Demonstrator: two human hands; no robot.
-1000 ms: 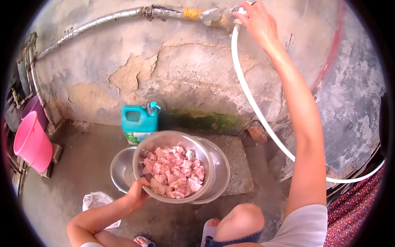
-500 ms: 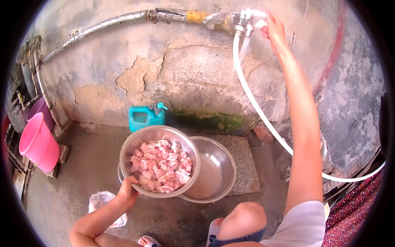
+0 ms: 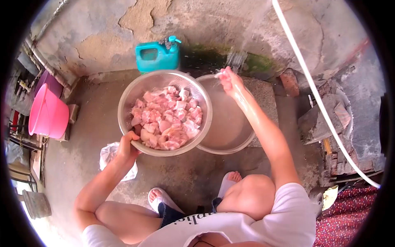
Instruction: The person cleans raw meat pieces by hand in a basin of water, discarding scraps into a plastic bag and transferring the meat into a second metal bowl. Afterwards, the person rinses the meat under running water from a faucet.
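Note:
My left hand (image 3: 129,147) grips the near-left rim of a metal basin (image 3: 163,153), thumb over the edge. Chunks of raw pink meat (image 3: 168,117) fill the basin, which is tilted a little. To its right, partly behind it, a second metal basin (image 3: 224,151) holds cloudy water. My right hand (image 3: 231,82) is over that basin's far rim, fingers loosely curled and wet, with no object visible in them. Just beyond it, a stream of water (image 3: 236,59) falls down the wall and splashes.
A teal jug (image 3: 157,57) stands against the wall behind the meat basin. At the left are a pink bucket (image 3: 49,113) and a purple one. A white plastic bag (image 3: 109,154) lies near my left forearm. A white hose (image 3: 306,70) crosses the right side, past bricks (image 3: 290,82).
My right hand has come down from the wall tap to above the water basin. Water now falls behind it. My view has tilted downward; my left hand keeps hold of the meat basin.

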